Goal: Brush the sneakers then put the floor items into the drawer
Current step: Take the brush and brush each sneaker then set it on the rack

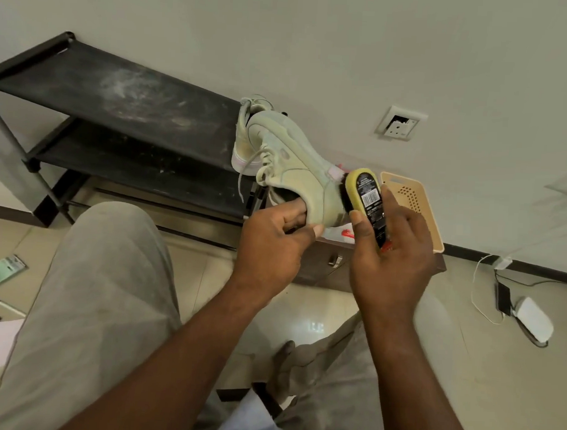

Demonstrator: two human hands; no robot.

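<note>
My left hand (274, 240) grips a pale green sneaker (294, 163) by its heel opening, fingers tucked inside, and holds it up in front of me. My right hand (391, 248) is closed on a yellow shoe brush (364, 195) with a black label. Its dark bristles press against the sneaker's heel side. A second pale sneaker (246, 138) stands on the edge of the black shoe rack (125, 94). Below my hands is a dark brown drawer unit (325, 262) with a metal handle.
A beige plastic basket (416, 201) sits on the drawer unit against the wall. On the floor to the left lie a green packet (5, 269), pens (2, 305) and paper. A white charger (531, 318) with cables lies at right. My legs are stretched out below.
</note>
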